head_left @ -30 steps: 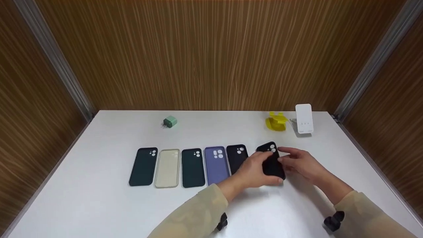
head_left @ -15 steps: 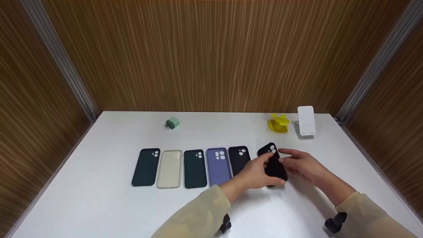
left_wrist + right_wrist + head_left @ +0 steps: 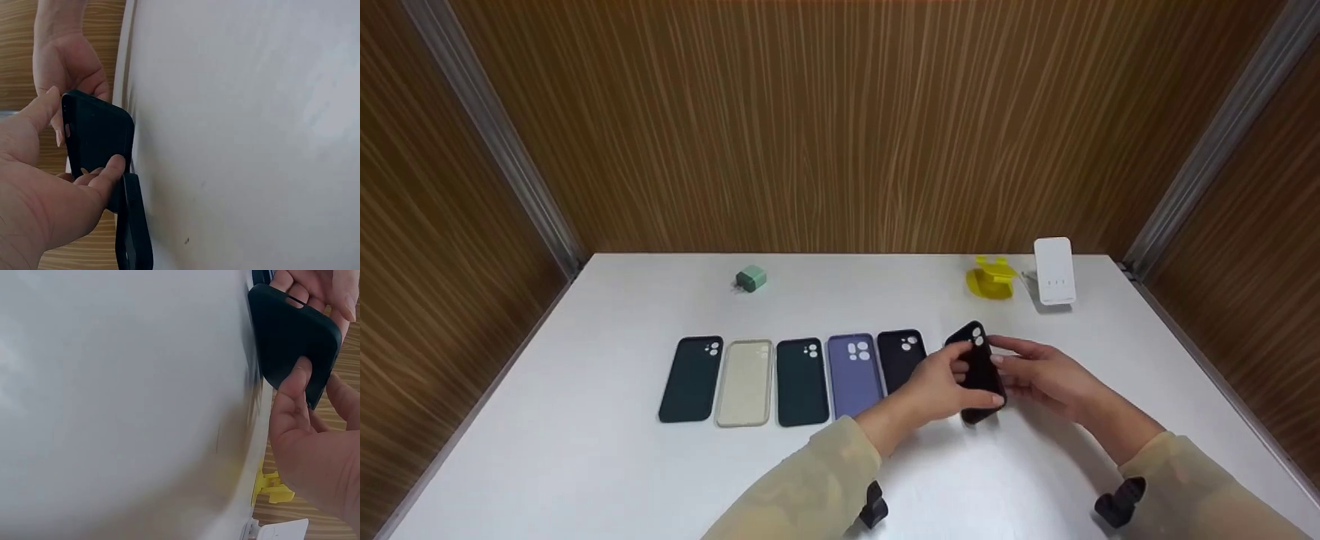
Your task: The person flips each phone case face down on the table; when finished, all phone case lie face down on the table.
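Left hand (image 3: 934, 390) and right hand (image 3: 1039, 375) both clamped on black soft-plastic phone case (image 3: 979, 371), tilted above white table (image 3: 585, 450); black flat case (image 3: 901, 358) just beside left hand.

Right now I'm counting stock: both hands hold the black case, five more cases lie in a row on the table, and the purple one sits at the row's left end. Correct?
Not quite. The purple case is fourth from the left; a dark green case ends the row there, as the head view shows. Both the left hand and right hand do hold the black case.
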A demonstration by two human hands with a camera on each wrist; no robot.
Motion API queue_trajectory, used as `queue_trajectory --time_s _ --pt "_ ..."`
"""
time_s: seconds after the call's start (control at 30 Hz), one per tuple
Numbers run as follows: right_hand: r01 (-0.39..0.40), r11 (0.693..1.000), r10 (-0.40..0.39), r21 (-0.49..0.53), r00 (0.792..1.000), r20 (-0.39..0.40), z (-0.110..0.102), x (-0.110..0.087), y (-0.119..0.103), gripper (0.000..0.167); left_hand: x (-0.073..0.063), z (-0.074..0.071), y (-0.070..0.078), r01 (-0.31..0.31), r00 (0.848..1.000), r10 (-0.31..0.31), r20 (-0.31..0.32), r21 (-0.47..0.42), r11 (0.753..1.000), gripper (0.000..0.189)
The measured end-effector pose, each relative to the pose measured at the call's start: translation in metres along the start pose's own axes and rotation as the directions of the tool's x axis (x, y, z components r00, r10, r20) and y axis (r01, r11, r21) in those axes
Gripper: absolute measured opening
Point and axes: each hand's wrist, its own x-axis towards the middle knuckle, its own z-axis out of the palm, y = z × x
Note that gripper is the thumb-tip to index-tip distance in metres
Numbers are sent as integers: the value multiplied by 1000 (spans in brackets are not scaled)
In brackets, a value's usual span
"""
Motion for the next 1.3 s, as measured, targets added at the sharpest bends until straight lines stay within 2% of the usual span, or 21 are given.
queue_trajectory --time_s 0.17,0.3,0.4,0.67,1.0,1.3 --pt "10 999 -11 40 999 37 1 0 1 76 0 1 2 39 998 -45 -34 -151 988 84" --pt "18 997 -24 73 996 82 3 1 0 75 0 3 3 72 996 -82 -25 -274 959 83" --pt "16 997 -24 81 995 97 4 2 -1 74 -1 2 4 95 995 -101 -2 -334 938 85" --pt "0 999 -3 41 996 87 7 2 0 74 -1 -1 4 135 991 -123 56 -380 915 90" --pt "18 999 -15 -31 997 80 9 4 -1 75 1 -8 4 131 987 -81 135 -411 902 92" --pt "12 995 -8 -101 999 39 14 8 0 73 1 -9 4 139 990 -119 71 -469 872 81"
